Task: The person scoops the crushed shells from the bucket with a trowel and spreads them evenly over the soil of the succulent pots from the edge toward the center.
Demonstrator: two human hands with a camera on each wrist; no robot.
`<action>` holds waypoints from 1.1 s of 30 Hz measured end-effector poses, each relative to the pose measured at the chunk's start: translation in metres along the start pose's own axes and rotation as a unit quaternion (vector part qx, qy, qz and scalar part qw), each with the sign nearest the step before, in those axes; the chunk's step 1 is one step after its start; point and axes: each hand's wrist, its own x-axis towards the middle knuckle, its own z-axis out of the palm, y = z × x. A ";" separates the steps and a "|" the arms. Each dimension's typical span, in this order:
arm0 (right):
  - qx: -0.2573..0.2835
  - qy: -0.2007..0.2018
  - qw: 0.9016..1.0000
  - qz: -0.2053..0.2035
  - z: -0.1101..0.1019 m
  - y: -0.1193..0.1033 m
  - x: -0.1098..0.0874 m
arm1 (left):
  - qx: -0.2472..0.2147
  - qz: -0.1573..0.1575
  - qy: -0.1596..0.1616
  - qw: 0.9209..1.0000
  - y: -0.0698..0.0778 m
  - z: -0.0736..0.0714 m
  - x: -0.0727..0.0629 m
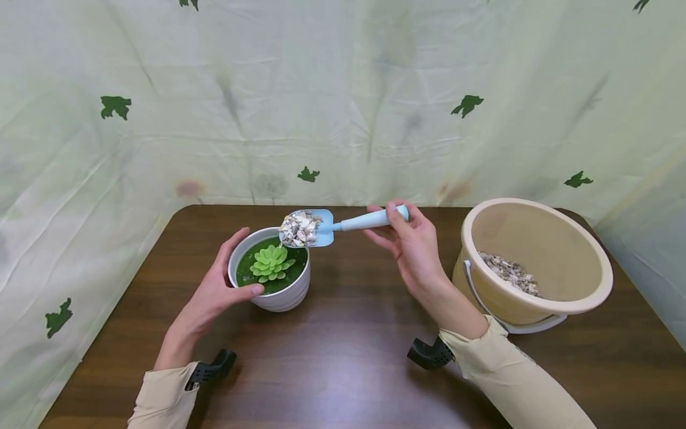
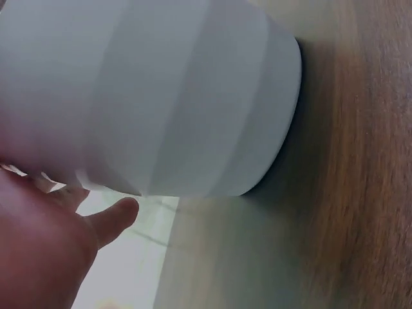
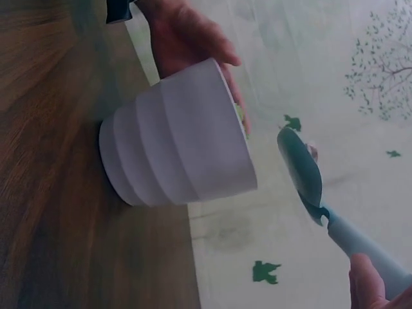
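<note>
Pot [image 2: 180, 96] partly outside left-wrist view.

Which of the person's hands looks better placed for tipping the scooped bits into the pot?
Probably the right hand: it grips the blue scoop, whose end, heaped with pale bits, hangs above the edge of the white pot. The left hand is occupied holding that pot.

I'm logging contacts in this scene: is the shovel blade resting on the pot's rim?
No, the right wrist view shows a visible gap between the shovel blade and the white pot.
</note>
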 end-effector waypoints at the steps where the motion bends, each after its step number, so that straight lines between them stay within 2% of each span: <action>1: -0.002 0.001 1.000 -0.002 0.000 0.002 0.001 | 0.002 0.002 0.000 1.000 0.000 0.000 0.000; 10: -0.021 0.007 1.000 -0.014 -0.004 0.011 0.002 | -0.002 -0.005 -0.016 1.000 -0.002 -0.001 -0.005; 19: -0.059 -0.014 0.997 -0.050 -0.006 0.011 0.002 | -0.001 -0.013 -0.031 0.999 -0.003 -0.005 -0.004; 33: -0.105 -0.020 0.990 -0.092 0.000 0.010 0.003 | 0.018 -0.005 -0.014 1.000 -0.003 -0.003 -0.004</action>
